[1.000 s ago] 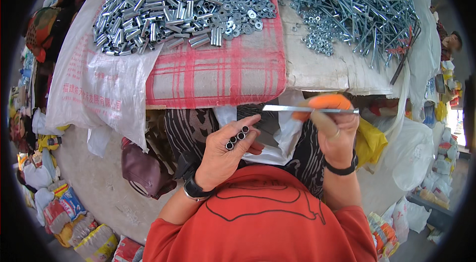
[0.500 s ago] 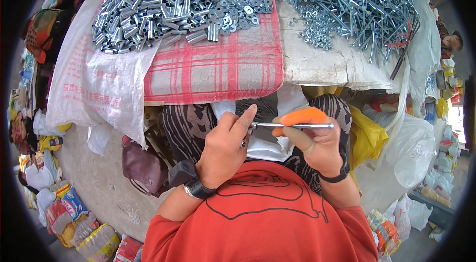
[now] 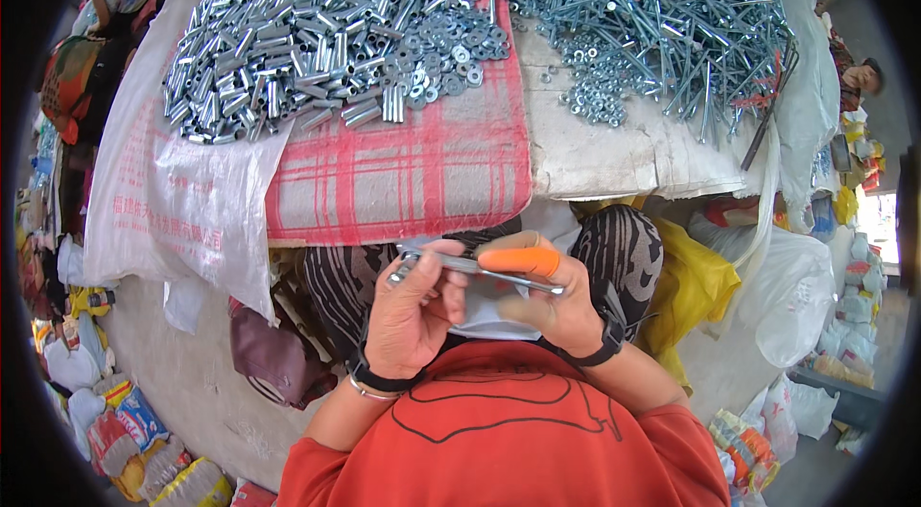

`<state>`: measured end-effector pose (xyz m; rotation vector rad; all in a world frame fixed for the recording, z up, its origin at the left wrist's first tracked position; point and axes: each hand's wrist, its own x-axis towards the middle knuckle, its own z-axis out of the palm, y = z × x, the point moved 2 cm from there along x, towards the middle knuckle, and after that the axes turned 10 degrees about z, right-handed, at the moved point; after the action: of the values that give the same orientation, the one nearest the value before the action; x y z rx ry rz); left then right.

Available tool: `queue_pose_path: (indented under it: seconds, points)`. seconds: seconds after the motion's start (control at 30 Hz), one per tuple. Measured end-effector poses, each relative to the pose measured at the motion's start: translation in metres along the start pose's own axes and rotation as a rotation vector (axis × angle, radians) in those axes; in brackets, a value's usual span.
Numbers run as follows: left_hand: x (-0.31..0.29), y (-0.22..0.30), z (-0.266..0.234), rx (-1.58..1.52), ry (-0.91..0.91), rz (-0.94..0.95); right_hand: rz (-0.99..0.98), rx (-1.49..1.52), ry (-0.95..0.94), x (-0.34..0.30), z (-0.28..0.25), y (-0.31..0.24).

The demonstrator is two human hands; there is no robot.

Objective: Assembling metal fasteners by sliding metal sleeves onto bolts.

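In front of my red shirt, my two hands meet over my lap. My left hand (image 3: 413,315) is closed, its thumb and fingers pinching a short metal sleeve (image 3: 459,263). Another shiny metal piece (image 3: 402,269) pokes out past that thumb, its kind partly hidden. My right hand (image 3: 561,301), with an orange finger cover (image 3: 521,261) on one finger, is closed on a thin long bolt (image 3: 530,283). The bolt slants toward the sleeve; blur and fingers hide whether it is inside.
Beyond my knees, a table bears piled metal sleeves (image 3: 278,56), flat washers (image 3: 446,61), nuts (image 3: 593,90) and long bolts (image 3: 662,18). A red checked cloth (image 3: 413,176) covers its near edge. A purple bag (image 3: 273,353) lies left, a yellow bag (image 3: 691,282) right.
My left hand has moved left and turned, showing its palm side. My right hand has shifted left, and the bolt now tilts rather than lying level. The view has shifted slightly.
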<state>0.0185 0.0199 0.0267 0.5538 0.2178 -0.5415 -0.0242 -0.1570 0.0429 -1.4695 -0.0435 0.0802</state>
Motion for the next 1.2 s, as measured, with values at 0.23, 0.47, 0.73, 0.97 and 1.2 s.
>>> queue_pose_path:
  seconds: [0.23, 0.47, 0.73, 0.97, 1.2]
  points:
    - [-0.007, -0.018, 0.009, 0.175, -0.113, -0.139, 0.105, -0.177, -0.005, 0.022, 0.028, -0.014]
    - [0.004, 0.011, -0.009, 0.476, -0.096, -0.1, -0.245, -0.941, 0.537, 0.106, -0.068, -0.023]
    - [0.002, 0.013, -0.022, 0.673, -0.1, -0.116, 0.117, -1.255, 0.427, 0.164, -0.123, -0.018]
    - [0.007, 0.013, -0.037, 0.681, -0.039, -0.115, -0.016, -1.233, 0.486, 0.17, -0.099, -0.018]
    - [0.009, 0.011, -0.035, 0.669, -0.02, -0.122, -0.185, -1.801, 0.459, 0.196, -0.072, -0.002]
